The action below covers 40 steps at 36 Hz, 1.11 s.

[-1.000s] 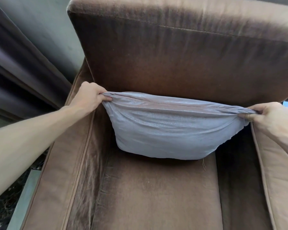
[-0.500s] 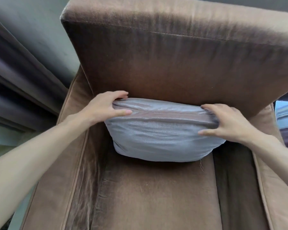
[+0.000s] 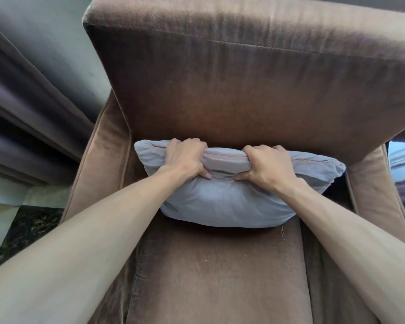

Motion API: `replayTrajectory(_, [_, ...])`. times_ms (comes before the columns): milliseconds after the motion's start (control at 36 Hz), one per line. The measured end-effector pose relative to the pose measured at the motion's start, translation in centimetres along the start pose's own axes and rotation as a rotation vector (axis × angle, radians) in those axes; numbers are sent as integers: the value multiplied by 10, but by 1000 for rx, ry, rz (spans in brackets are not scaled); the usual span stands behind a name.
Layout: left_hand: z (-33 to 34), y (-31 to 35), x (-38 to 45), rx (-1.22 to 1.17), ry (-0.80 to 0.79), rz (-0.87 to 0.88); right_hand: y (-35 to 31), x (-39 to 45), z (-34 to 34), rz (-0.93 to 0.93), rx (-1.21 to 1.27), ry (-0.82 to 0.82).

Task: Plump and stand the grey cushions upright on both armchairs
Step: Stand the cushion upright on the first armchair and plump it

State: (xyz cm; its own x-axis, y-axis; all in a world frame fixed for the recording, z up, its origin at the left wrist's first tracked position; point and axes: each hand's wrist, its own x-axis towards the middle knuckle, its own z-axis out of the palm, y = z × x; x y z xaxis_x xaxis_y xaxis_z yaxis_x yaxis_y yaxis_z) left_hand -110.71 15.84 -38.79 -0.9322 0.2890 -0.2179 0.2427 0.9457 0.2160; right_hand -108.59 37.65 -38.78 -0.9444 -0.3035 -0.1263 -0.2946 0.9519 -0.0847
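Against the backrest of the brown armchair [image 3: 220, 272], the grey cushion [image 3: 222, 202] was stood on its lower edge on the seat, its top edge gripped near the middle. The left hand [image 3: 185, 157] and the right hand [image 3: 267, 164] were clenched on that edge, close together but apart, fabric bunched between them. Dark curtains [image 3: 28, 118] were seen left of the armchair.

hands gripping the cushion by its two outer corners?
No, the left hand and right hand pinch the grey cushion near the middle of its top edge.
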Motion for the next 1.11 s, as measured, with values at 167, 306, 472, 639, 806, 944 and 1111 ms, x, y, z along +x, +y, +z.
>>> replayTrajectory(167, [4,2,4,-57,57,-94,7,0,3,20,50,64])
replayTrajectory(306, [2,-5,7,-90,-13,-52,13,3,3,20,78,17])
replayTrajectory(472, [-8,-32,4,55,-81,-45,39,-3,-5,48,57,-112])
replayTrajectory(639, [-11,-22,1,102,50,-31,46,-16,-11,71,-45,51])
replayTrajectory(806, [-3,-39,-8,21,100,33,44,-24,1,100,20,112])
replayTrajectory(944, [7,-46,-41,-10,355,107,48,-46,1,211,-1,182])
replayTrajectory(1111, [31,-33,-100,-16,790,110,36,-107,14,452,-21,518])
